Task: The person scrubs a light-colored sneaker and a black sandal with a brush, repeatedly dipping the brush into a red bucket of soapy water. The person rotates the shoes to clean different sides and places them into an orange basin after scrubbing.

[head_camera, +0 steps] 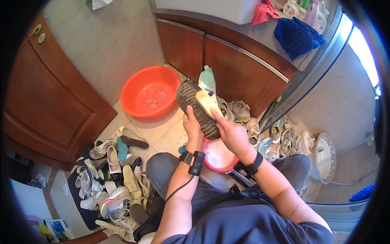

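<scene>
My left hand [193, 128] grips a dark brown shoe [186, 96], probably a clog, by its side. Its ridged sole is turned up toward me. My right hand [234, 135] holds a brush with a pale yellow back [206, 101], its index finger stretched along it. The brush lies against the sole, and its bristles are hidden. Below the shoe's lower end, between my knees, stands a pink basin [223, 171] of foamy, whitish water. Behind the shoe, a green and white pouch with a spout [207, 78] leans by the cabinet.
An orange-red basin [129, 105] sits on the tiles by the wall. Many shoes [115, 198] are heaped at my left on a dark mat; more shoes [240, 111] line the cabinet [243, 70]. A glass partition's metal frame [300, 88] rises at right. The wooden door [61, 91] stands left.
</scene>
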Available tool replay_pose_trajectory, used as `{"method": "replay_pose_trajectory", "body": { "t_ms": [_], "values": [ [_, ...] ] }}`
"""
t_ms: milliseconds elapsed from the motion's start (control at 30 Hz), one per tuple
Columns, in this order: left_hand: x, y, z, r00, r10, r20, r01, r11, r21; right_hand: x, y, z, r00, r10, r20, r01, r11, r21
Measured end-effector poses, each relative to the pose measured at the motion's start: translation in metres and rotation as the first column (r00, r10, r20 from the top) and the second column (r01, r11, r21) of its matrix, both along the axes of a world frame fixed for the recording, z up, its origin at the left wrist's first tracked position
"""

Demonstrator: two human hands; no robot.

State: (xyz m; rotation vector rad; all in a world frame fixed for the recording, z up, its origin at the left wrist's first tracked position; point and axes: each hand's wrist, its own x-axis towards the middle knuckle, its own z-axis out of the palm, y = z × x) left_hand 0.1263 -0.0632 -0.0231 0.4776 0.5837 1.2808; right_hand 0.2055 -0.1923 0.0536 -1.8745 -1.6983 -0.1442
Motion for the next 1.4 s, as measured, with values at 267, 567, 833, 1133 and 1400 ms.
{"method": "replay_pose_trajectory", "body": {
  "t_ms": [267,567,833,1133,1400],
  "values": [
    [-0.006,-0.002,-0.004,0.988,-0.155,0.013,0.155,0.988,0.012,-0.005,-0.088,-0.013,0.999,-0.03,0.01,0.032,0.988,-0.149],
    [0.002,-0.019,0.004,0.93,-0.176,-0.322,0.286,0.898,0.335,0.044,0.018,0.044,0.982,-0.185,-0.029,0.185,0.983,0.014],
    [-0.001,-0.023,0.002,0.924,-0.071,-0.375,0.232,0.885,0.404,0.029,-0.017,0.006,0.959,-0.066,-0.275,0.079,0.996,0.036],
    [0.002,-0.026,0.003,0.734,0.258,-0.628,0.288,0.719,0.633,0.052,-0.016,0.021,0.888,-0.246,-0.389,0.16,0.957,-0.241],
    [-0.009,-0.029,0.003,0.36,0.618,-0.699,0.476,0.523,0.707,0.041,-0.013,0.02,0.867,-0.096,-0.488,-0.016,0.975,-0.22]
  ]
}}
